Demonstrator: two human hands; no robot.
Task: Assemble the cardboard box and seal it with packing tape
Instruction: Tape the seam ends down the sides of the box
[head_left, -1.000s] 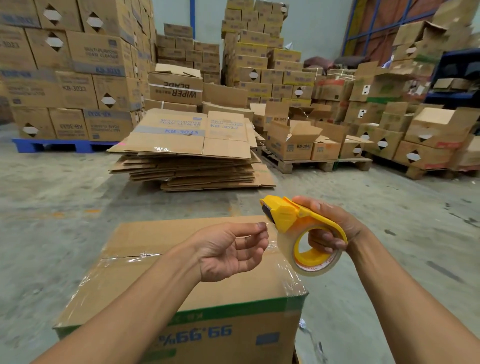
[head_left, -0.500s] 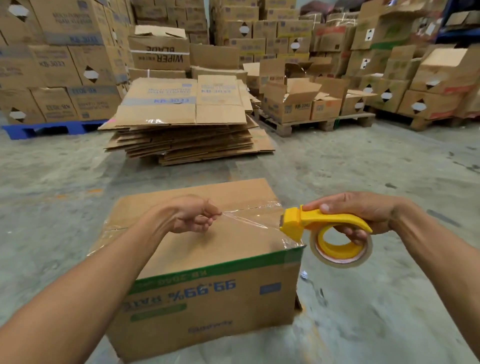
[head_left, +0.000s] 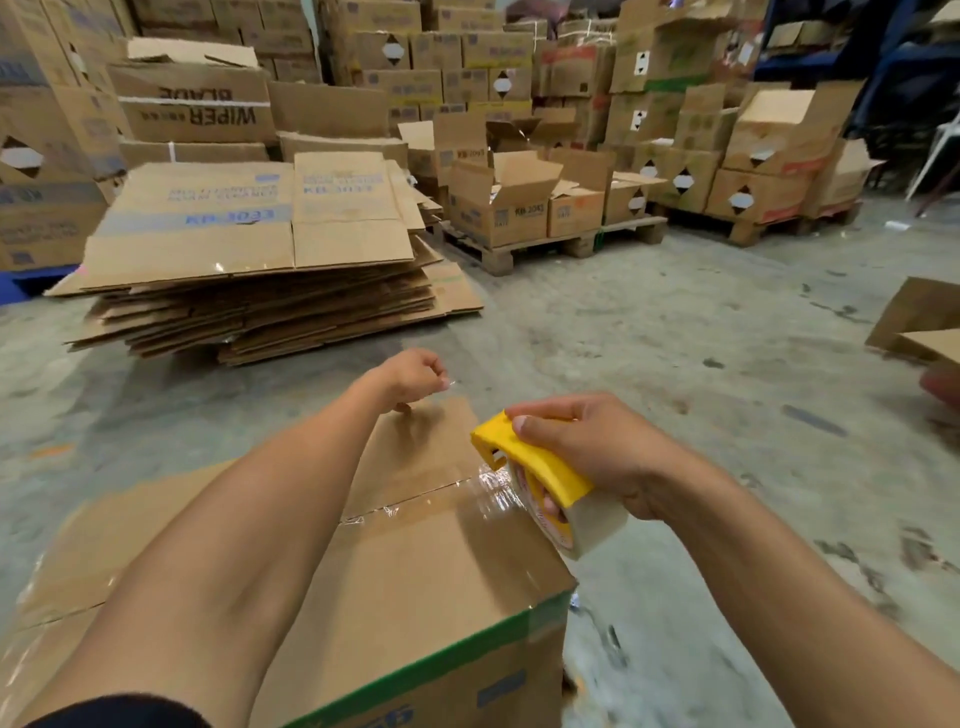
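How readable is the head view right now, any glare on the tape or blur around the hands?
Head view: wide-angle bowing bends the stacks at the edges; slight motion blur softens the left hand and far box print; the clear tape glints near the yellow dispenser, so its edges on the box are hard to trace; lighting is even, shadows soft.

"WIPER BLADE" upside down on a stacked carton (head_left: 192, 101); "KB-3033" on flattened cardboard (head_left: 228, 218).
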